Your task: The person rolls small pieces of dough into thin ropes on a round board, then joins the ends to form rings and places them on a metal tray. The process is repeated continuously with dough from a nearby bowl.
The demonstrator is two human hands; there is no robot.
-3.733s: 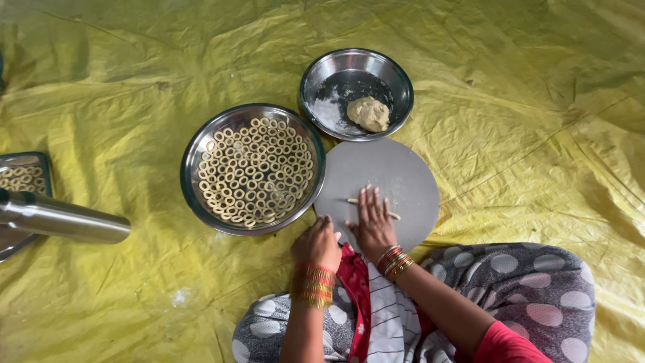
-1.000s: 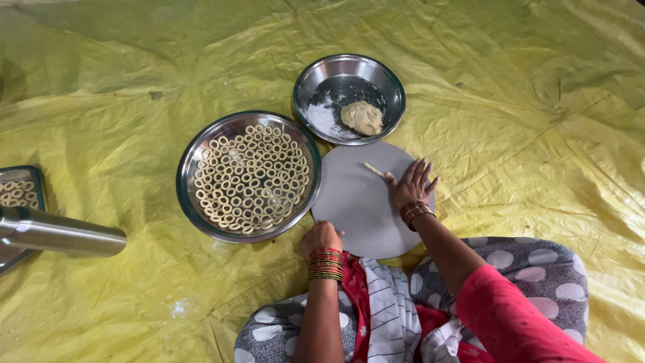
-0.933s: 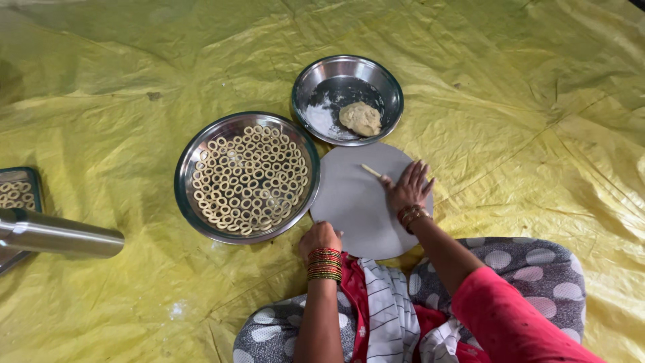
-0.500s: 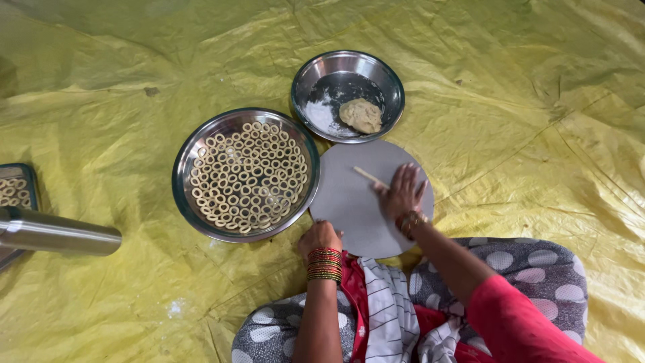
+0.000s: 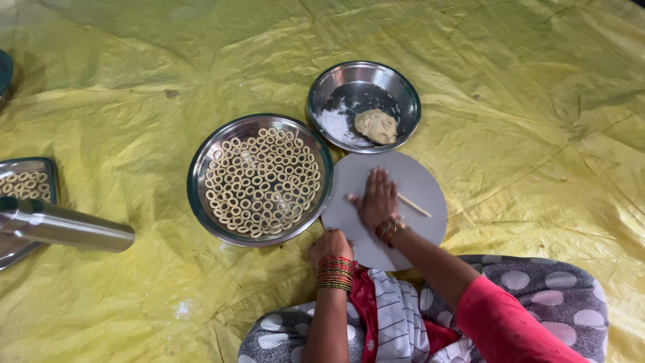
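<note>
Pressing flat, fingers spread: right hand (image 5: pixel 377 199) on thin pale dough strip (image 5: pixel 411 204) | round grey board (image 5: pixel 416 181) underneath | left hand (image 5: pixel 329 246) curled at board's edge, holding nothing visible.

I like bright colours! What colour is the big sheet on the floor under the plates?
Yellow. The crinkled sheet shows best in the head view.

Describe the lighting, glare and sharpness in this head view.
Head view: soft, even daylight with faint shadows; mild glare on the steel cylinder and the bowl rim; the ring plate, the right hand flat on the round board and the dough strip are sharp; no motion blur shows.
</note>
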